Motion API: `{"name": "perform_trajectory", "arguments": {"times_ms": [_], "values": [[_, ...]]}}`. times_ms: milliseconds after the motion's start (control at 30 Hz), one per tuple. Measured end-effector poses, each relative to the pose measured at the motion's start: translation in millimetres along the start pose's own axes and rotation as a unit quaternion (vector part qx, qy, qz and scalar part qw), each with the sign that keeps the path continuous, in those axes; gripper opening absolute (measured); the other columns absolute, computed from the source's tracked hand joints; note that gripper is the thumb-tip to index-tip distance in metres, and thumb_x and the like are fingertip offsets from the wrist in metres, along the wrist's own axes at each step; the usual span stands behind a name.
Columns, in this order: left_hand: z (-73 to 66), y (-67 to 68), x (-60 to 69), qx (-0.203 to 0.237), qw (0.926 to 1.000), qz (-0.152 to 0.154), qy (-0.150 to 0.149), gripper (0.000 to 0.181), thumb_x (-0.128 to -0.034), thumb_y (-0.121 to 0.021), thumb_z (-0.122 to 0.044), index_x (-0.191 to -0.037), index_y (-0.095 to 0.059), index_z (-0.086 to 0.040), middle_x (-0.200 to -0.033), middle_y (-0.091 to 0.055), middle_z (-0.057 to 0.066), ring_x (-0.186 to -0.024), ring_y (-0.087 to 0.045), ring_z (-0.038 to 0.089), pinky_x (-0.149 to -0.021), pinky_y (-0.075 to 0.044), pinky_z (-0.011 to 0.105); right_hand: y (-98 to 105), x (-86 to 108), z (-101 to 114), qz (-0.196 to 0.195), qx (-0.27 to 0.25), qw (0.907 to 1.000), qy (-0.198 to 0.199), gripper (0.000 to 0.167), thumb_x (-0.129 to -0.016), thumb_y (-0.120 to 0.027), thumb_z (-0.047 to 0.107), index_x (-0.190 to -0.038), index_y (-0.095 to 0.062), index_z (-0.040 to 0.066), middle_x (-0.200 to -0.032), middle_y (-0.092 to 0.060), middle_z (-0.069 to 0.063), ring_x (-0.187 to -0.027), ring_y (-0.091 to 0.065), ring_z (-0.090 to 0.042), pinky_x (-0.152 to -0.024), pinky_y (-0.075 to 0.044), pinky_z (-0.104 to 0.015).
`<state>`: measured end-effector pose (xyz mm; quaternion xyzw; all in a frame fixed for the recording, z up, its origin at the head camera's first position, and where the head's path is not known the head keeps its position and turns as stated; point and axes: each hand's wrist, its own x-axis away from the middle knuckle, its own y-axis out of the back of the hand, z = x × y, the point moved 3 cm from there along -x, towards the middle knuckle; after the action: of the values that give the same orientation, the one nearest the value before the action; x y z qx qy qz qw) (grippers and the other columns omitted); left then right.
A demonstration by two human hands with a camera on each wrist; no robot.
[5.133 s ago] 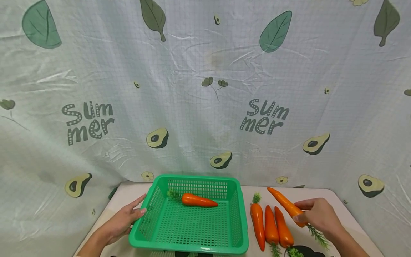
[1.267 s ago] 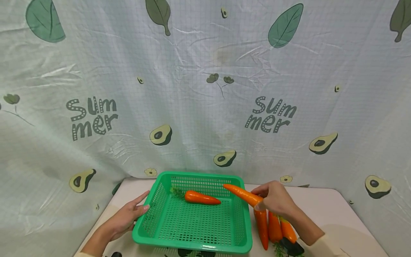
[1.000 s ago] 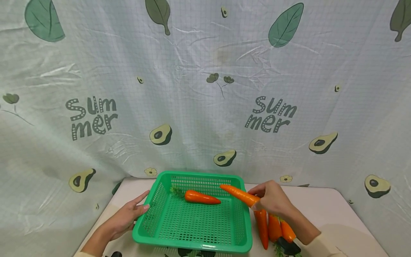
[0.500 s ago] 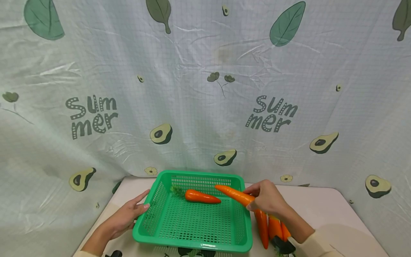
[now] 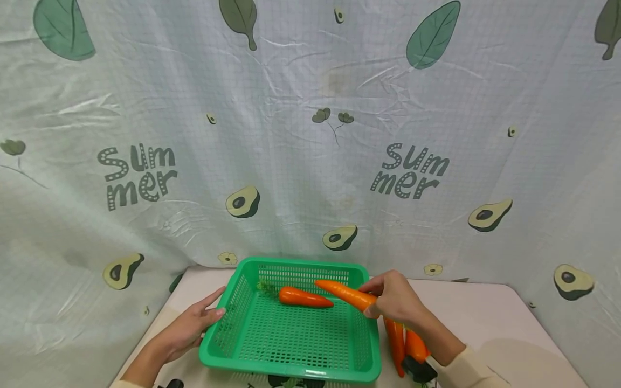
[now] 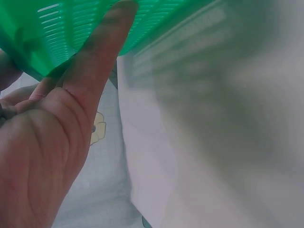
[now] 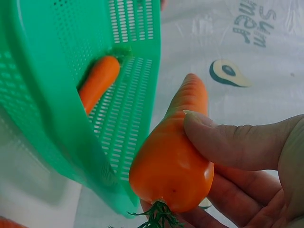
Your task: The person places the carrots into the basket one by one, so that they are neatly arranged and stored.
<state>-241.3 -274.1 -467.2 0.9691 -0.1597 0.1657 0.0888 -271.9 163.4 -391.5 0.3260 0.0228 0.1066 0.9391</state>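
Note:
A green plastic basket with slotted walls sits on the table. My left hand rests at its left side, index finger stretched along the outer wall and thumb at the rim. An orange carrot with a leafy green top lies inside, near the back wall. Over the basket's right rim, my right hand pinches another carrot near its thick end, thumb on top and fingers below. Its narrow tip points left above the basket; in the right wrist view its green tuft hangs near the camera.
More carrots lie right of the basket, partly covered by the right hand and forearm. A dark object is by the right wrist. The white table ends at a printed curtain behind. Dark things show below the basket's front edge.
My right hand has carried the carrot leftward from the group on the table to above the basket's right side. The left hand has stayed at the basket's left side.

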Motion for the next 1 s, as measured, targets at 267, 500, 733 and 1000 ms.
{"name": "perform_trajectory", "arguments": {"times_ms": [267, 500, 733, 1000], "values": [[0.6, -0.1, 0.7, 0.003, 1.0, 0.006, -0.004, 0.077, -0.1136, -0.045, -0.027, -0.168, 0.007, -0.011, -0.155, -0.041, 0.038, -0.112, -0.07, 0.025, -0.088, -0.061, 0.048, -6.3, -2.7, 6.6, 0.007, 0.002, 0.9999, 0.013, 0.045, -0.063, -0.085, -0.013, -0.104, -0.083, 0.006, -0.091, -0.079, -0.007, -0.077, -0.064, -0.02, -0.067, -0.056, -0.032], [-0.7, 0.5, 2.8, 0.003, 0.9999, 0.011, -0.011, 0.077, -0.1136, -0.045, -0.027, -0.168, 0.008, -0.01, -0.155, -0.04, 0.039, -0.111, -0.071, 0.026, -0.088, -0.062, 0.05, -11.7, -6.7, 12.2, 0.02, 0.004, 0.9993, 0.033, 0.046, -0.062, -0.084, -0.012, -0.104, -0.083, 0.007, -0.091, -0.079, -0.007, -0.078, -0.065, -0.019, -0.067, -0.056, -0.032], [-1.4, -0.2, 3.4, 0.003, 0.9998, 0.015, -0.014, 0.078, -0.1138, -0.045, -0.028, -0.167, 0.009, -0.01, -0.151, -0.047, 0.037, -0.11, -0.072, 0.026, -0.087, -0.062, 0.05, -16.9, -10.9, 14.3, 0.028, 0.006, 0.9988, 0.04, 0.045, -0.063, -0.084, -0.013, -0.103, -0.083, 0.007, -0.091, -0.079, -0.007, -0.077, -0.065, -0.019, -0.067, -0.057, -0.031], [0.7, -0.2, 2.8, 0.005, 0.9999, 0.012, -0.01, 0.078, -0.1136, -0.045, -0.029, -0.167, 0.008, -0.01, -0.151, -0.046, 0.037, -0.109, -0.071, 0.025, -0.086, -0.062, 0.05, -22.9, -13.1, 17.8, 0.034, 0.015, 0.9977, 0.056, 0.043, -0.062, -0.086, -0.014, -0.1, -0.084, 0.007, -0.091, -0.079, -0.006, -0.077, -0.064, -0.018, -0.068, -0.057, -0.031]]}}
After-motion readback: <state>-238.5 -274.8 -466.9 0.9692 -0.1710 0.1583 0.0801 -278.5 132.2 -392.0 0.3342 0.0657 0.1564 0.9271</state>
